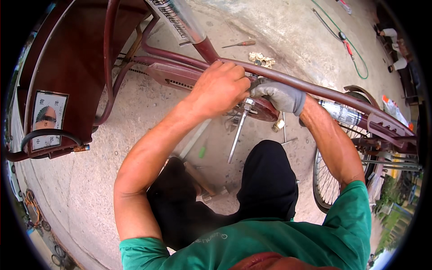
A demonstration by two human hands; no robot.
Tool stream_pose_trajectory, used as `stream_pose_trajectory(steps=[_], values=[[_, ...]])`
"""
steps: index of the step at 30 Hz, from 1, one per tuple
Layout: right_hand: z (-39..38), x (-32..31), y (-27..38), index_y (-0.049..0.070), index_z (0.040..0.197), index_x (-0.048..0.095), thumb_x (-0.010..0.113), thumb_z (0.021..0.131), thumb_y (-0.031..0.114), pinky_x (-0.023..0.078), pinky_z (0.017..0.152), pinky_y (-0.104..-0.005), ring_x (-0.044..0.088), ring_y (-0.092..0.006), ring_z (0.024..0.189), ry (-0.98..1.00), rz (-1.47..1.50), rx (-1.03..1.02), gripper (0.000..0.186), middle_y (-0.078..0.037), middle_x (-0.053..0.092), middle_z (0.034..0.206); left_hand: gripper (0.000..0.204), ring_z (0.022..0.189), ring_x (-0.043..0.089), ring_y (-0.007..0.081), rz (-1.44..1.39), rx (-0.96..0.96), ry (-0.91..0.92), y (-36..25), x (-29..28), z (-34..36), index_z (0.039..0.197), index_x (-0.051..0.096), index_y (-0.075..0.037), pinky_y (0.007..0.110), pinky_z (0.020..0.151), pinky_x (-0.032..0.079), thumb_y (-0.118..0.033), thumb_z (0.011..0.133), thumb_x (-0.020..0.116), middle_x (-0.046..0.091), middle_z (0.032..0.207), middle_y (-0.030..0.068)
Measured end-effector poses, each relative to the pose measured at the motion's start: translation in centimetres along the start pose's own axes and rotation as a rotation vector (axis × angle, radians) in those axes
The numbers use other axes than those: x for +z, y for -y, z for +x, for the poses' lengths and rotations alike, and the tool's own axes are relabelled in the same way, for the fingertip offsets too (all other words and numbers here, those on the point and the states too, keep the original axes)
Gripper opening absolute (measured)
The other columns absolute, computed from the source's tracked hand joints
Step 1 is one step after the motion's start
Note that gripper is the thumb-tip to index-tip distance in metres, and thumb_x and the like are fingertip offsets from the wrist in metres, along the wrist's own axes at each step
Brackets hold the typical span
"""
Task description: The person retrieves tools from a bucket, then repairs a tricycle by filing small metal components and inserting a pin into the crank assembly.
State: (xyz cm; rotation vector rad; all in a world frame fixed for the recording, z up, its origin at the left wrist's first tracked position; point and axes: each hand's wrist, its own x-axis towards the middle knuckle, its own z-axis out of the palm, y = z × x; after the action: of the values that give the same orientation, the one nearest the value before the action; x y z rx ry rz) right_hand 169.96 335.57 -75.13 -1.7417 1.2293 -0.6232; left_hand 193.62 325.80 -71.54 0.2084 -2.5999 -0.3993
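My bare left hand (220,87) has curled fingers at the crank area of a maroon cycle frame (324,91). My right hand (276,95), in a grey glove, is closed just beside it. What each grips is hidden. Below them a long silver bar (238,135) with a nut-like head slants down, in front of the round maroon end (265,111) of the chain guard (168,72).
A maroon cargo box (67,63) stands left, a spoked wheel (324,180) right. On the concrete lie a screwdriver (245,43), crumpled rag (265,60), T-handled tool (285,141), hammer (198,175), green object (202,151) and hose with gauge (347,45). Several other people's legs show at upper right.
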Motion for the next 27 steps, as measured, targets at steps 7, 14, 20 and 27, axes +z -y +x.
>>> stream_pose_trajectory(steps=[7,14,20,27], values=[[0.3,0.0,1.3,-0.001,0.105,0.075,0.057,0.098,0.004,0.055,0.078,-0.0277,0.064,-0.0082,0.086,0.0,0.295,0.244,0.02,-0.003,0.074,0.098,0.019,0.094,0.06,0.0313,-0.04,-0.028,-0.009,0.0,-0.4,0.0,0.091,0.068,-0.006,0.045,0.083,0.048,-0.016,0.08,0.081,0.06,0.093,0.0079],[0.0,-0.6,1.8,0.0,0.104,0.074,0.057,0.099,0.003,0.054,0.078,-0.0273,0.064,-0.0086,0.086,0.062,-0.029,0.132,0.018,-0.003,0.073,0.096,0.02,0.095,0.06,0.0304,0.024,-0.004,0.011,-0.2,0.0,0.1,0.095,0.069,-0.007,0.044,0.082,0.047,-0.016,0.081,0.08,0.059,0.092,0.0081],[0.0,-0.4,2.1,0.001,0.103,0.075,0.057,0.098,0.004,0.054,0.076,-0.0279,0.064,-0.0083,0.084,-0.008,0.205,0.259,0.018,-0.003,0.073,0.095,0.02,0.094,0.06,0.0305,0.037,-0.044,-0.035,-0.5,0.2,0.0,0.092,0.068,-0.007,0.044,0.082,0.047,-0.017,0.08,0.081,0.06,0.093,0.0085],[0.1,0.2,1.6,0.001,0.096,0.075,0.056,0.1,0.008,0.053,0.073,-0.0279,0.062,-0.0081,0.079,-0.077,0.286,0.286,0.021,-0.003,0.071,0.087,0.02,0.092,0.06,0.0307,0.028,0.009,-0.046,-0.1,0.6,0.0,0.088,0.066,-0.007,0.044,0.081,0.047,-0.017,0.081,0.081,0.059,0.09,0.0087]])
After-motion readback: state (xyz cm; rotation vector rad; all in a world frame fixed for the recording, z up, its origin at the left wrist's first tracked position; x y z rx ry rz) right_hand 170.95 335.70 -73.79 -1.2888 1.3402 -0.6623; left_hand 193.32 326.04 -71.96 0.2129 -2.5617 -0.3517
